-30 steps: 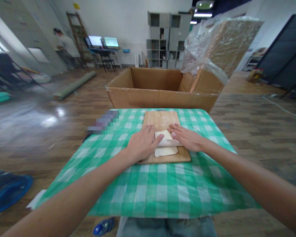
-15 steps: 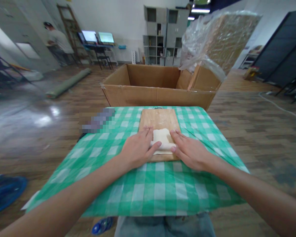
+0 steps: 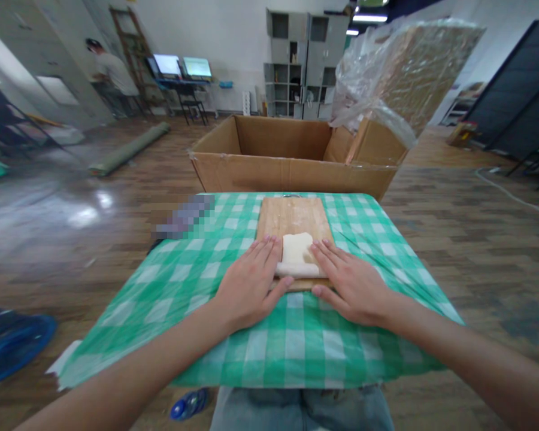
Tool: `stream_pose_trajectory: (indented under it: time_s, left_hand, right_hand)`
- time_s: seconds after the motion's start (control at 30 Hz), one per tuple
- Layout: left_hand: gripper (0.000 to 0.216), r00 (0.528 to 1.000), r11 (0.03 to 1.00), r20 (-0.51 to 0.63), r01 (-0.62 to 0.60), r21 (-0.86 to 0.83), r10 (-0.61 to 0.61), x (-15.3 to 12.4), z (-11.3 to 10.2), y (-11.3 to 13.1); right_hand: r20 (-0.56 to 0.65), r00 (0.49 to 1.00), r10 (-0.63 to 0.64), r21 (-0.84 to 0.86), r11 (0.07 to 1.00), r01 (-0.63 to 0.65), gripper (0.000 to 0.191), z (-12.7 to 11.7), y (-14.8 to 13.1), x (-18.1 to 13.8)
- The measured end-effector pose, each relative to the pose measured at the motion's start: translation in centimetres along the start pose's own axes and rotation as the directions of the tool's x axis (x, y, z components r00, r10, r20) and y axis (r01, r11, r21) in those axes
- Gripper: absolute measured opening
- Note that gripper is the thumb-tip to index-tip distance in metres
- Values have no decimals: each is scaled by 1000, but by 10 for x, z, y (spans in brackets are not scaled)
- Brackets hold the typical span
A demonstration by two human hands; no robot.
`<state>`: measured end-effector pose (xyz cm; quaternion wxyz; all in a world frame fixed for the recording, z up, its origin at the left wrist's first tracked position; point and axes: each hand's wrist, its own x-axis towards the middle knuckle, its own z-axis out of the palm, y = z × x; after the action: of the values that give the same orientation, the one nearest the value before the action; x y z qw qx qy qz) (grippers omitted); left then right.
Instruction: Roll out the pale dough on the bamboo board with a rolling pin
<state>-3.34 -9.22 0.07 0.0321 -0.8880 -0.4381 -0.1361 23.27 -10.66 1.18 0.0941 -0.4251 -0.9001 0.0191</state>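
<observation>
A flat sheet of pale dough (image 3: 297,246) lies on a wooden cutting board (image 3: 291,214). Across its near edge runs a pale rolling pin (image 3: 300,271), its ends covered by my hands. My left hand (image 3: 250,281) rests flat over the pin's left end, fingers stretched forward and thumb out to the side. Over the right end lies my right hand (image 3: 351,281), palm down with straight fingers, its fingertips beside the dough's right edge. Neither hand wraps round the pin.
A green checked cloth (image 3: 291,347) covers the table. At its far left is a blurred-out item (image 3: 184,216). Beyond the table stands a large open cardboard box (image 3: 291,173). A blue bottle (image 3: 188,404) lies on the floor. Far left, a person (image 3: 114,75) stands.
The rolling pin has come toward me, from across the dough to its near edge. Both hands moved back with it, and the thumbs now lie on the near side of the pin.
</observation>
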Motion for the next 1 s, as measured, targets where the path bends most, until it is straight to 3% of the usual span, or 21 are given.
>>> stream_pose_trajectory:
  time_s: [0.13, 0.23, 0.33, 0.4, 0.57, 0.73, 1.0]
  left_hand:
    - [63, 997, 997, 27, 65, 48, -66, 37, 9, -20]
    - [55, 996, 996, 86, -6, 85, -1, 64, 20, -42]
    - [50, 992, 992, 101, -82, 99, 72, 71, 26, -52]
    - [50, 995, 992, 69, -74, 99, 68, 63, 24, -46]
    - [63, 996, 997, 30, 82, -9, -82, 24, 6, -13]
    - [68, 998, 998, 19, 56, -34, -55, -4, -2, 6]
    - [76, 1000, 999, -4, -14, 42, 14, -31, -2, 18]
  right_hand:
    - [42, 999, -7, 16, 1000, 6, 71, -2, 37, 42]
    - [75, 997, -12, 25, 1000, 10, 72, 1, 60, 69]
    - [76, 997, -21, 19, 1000, 19, 74, 6, 68, 77]
    - [40, 999, -32, -18, 999, 33, 74, 8, 63, 70]
    - [-51, 999, -9, -48, 999, 7, 75, 5, 30, 35]
    - [-49, 998, -44, -38, 998, 42, 79, 1, 8, 10]
    - [-83, 992, -99, -36, 995, 96, 88, 4, -4, -9]
